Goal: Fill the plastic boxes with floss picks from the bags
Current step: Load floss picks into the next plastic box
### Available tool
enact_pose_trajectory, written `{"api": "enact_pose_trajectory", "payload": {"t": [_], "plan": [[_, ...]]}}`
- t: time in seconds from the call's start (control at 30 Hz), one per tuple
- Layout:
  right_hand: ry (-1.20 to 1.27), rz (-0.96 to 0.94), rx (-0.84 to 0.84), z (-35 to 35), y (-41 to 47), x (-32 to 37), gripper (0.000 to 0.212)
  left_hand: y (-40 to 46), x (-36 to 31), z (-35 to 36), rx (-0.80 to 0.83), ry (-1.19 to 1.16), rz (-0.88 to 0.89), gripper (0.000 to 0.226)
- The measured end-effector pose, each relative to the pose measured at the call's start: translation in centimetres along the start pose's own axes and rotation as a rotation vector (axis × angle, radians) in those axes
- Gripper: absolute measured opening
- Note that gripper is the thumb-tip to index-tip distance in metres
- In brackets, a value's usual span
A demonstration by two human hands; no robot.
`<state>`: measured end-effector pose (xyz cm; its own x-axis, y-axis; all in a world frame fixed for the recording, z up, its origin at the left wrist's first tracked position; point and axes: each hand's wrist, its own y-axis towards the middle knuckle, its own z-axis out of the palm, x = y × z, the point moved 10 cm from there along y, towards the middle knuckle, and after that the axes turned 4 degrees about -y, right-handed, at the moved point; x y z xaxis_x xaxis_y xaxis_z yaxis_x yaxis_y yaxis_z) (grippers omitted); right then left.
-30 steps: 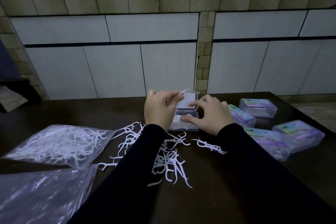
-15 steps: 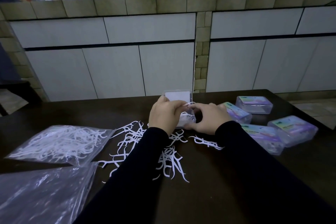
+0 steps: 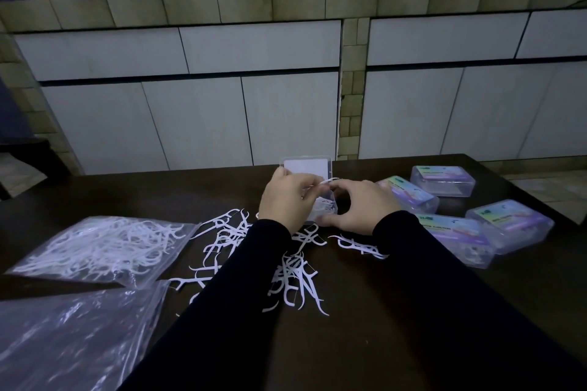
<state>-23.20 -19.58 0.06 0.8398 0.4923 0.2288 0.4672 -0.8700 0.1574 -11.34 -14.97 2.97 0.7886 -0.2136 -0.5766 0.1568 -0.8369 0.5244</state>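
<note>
An open clear plastic box (image 3: pixel 324 211) stands at mid-table, its lid (image 3: pixel 305 167) raised toward the far edge. My left hand (image 3: pixel 286 200) pinches white floss picks (image 3: pixel 327 181) over the box. My right hand (image 3: pixel 355 208) curls round the box's right side, thumb at its near edge. Loose floss picks (image 3: pixel 286 282) lie scattered on the dark table (image 3: pixel 413 311) in front of my forearms. A clear bag (image 3: pixel 101 247) holding many picks lies at the left.
A flat, seemingly empty clear bag (image 3: pixel 73 336) lies at the near left. Several closed boxes with coloured labels (image 3: pixel 457 235) sit at the right. Beyond the table stands a white cabinet front (image 3: pixel 286 105) under a tiled counter.
The box has been tilted up so its lid stands higher. My left hand lowered its picks toward the box, and my right hand closed round the box's side.
</note>
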Motion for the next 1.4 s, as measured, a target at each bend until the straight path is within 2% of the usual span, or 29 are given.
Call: {"api": "enact_pose_trajectory", "payload": {"t": [0.17, 0.27, 0.33, 0.4, 0.47, 0.57, 0.67, 0.87, 0.97, 1.03, 1.17, 1.27, 1.4], "plan": [[-0.014, 0.015, 0.006, 0.1, 0.1, 0.0, 0.078, 0.5, -0.4, -1.8, -0.074, 0.148, 0.132, 0.025], [-0.038, 0.022, -0.005, -0.1, 0.1, -0.1, 0.078, 0.2, -0.3, -0.4, 0.059, 0.338, 0.141, 0.025], [-0.037, 0.026, 0.000, -0.1, 0.1, -0.1, 0.078, 0.1, -0.2, -0.4, 0.074, 0.389, 0.134, 0.024], [-0.017, 0.031, 0.004, 0.1, 0.1, -0.2, 0.077, 0.0, -0.1, -1.2, 0.032, 0.325, 0.110, 0.022], [-0.010, 0.035, 0.005, 0.2, 0.1, -0.3, 0.077, -0.1, -0.3, -1.0, 0.067, 0.286, 0.102, 0.022], [-0.029, 0.039, 0.010, 0.1, 0.2, -0.3, 0.077, -0.5, -0.5, 0.1, 0.146, 0.334, 0.113, 0.023], [-0.012, 0.032, 0.014, 0.2, 0.2, -0.3, 0.076, -0.3, -0.2, 0.0, 0.115, 0.334, 0.096, 0.022], [-0.022, 0.035, 0.011, 0.1, 0.1, -0.3, 0.076, -0.6, 1.4, -1.1, 0.102, -0.086, -0.090, 0.010], [-0.015, 0.040, 0.011, 0.1, 0.1, -0.4, 0.077, -0.7, 1.8, -0.7, 0.143, 0.144, -0.052, 0.016], [-0.020, 0.042, 0.011, 0.1, 0.1, -0.4, 0.078, -0.5, 1.5, -1.0, 0.101, 0.236, -0.016, 0.016], [-0.030, 0.039, 0.007, 0.1, 0.1, -0.4, 0.077, -0.7, 0.7, -0.3, 0.168, 0.242, -0.010, 0.022], [-0.043, 0.039, 0.006, 0.2, 0.2, -0.4, 0.079, -1.2, 1.5, 0.0, 0.258, 0.139, -0.127, 0.029], [-0.039, 0.058, 0.012, 0.2, 0.3, -0.7, 0.081, -0.8, 1.6, -1.4, 0.197, 0.104, -0.099, 0.036]]}}
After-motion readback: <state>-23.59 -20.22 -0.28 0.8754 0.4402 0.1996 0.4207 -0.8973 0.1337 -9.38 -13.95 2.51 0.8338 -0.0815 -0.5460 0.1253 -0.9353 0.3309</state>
